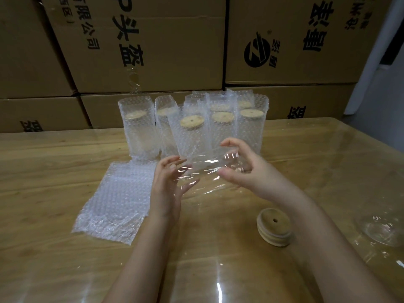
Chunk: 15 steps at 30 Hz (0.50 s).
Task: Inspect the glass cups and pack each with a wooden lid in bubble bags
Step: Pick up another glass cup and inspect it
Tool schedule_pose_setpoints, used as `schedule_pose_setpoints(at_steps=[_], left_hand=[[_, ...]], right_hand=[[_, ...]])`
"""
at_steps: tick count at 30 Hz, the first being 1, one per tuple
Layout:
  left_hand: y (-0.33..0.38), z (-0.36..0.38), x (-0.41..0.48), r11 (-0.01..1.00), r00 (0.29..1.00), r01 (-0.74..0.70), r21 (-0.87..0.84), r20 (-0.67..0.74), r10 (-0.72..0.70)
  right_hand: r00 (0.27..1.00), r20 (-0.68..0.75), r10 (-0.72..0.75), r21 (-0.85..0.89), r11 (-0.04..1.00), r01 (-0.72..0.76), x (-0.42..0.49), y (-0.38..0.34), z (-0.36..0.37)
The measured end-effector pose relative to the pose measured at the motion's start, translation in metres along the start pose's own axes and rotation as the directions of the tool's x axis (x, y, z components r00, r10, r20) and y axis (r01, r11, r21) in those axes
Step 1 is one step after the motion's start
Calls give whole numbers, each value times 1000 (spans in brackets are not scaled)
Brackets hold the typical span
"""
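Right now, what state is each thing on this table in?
Glass cup: held sideways between both hands, unbagged, no lid.
Left hand: grips one end of the cup.
Right hand: grips the other end.
Packed cups: upright, bagged, lids on.
Spare bubble bags: flat, empty, piled.
Wooden lids: stacked loose on the table.

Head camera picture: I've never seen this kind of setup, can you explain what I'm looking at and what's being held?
There is no machine here. A person wears one camera on the head, looking down at their bare hands. The left hand and right hand hold a clear glass cup sideways above the table. On it lie flat bubble bags at the left, stacked wooden lids at the right, and what looks like another glass at the right edge. Behind stand packed cups in bubble bags with lids on, before cardboard boxes.
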State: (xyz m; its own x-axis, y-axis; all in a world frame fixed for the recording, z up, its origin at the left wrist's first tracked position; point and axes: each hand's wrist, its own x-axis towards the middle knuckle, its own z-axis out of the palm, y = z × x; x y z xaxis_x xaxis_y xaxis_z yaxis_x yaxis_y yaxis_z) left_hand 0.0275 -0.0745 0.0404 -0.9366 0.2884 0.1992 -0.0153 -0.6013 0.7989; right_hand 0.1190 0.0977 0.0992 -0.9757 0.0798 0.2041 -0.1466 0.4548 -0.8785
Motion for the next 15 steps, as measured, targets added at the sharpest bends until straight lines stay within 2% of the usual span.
schedule_pose_setpoints(at_steps=[5,10,12,15], left_hand=[[17,-3,3,980,987,156,-121,-30,-161],[22,4,3,900,904,416,-127,-50,-425],[20,7,2,910,907,401,-106,-91,-411],[18,12,1,976,970,219,-20,-105,-220]], right_hand=[[954,124,-274,-248,922,297,-7,-16,2],[948,140,-285,-328,890,315,-9,-21,2],[952,76,-297,-307,901,306,-8,-21,4],[943,-111,-312,-243,929,279,-5,-19,12]])
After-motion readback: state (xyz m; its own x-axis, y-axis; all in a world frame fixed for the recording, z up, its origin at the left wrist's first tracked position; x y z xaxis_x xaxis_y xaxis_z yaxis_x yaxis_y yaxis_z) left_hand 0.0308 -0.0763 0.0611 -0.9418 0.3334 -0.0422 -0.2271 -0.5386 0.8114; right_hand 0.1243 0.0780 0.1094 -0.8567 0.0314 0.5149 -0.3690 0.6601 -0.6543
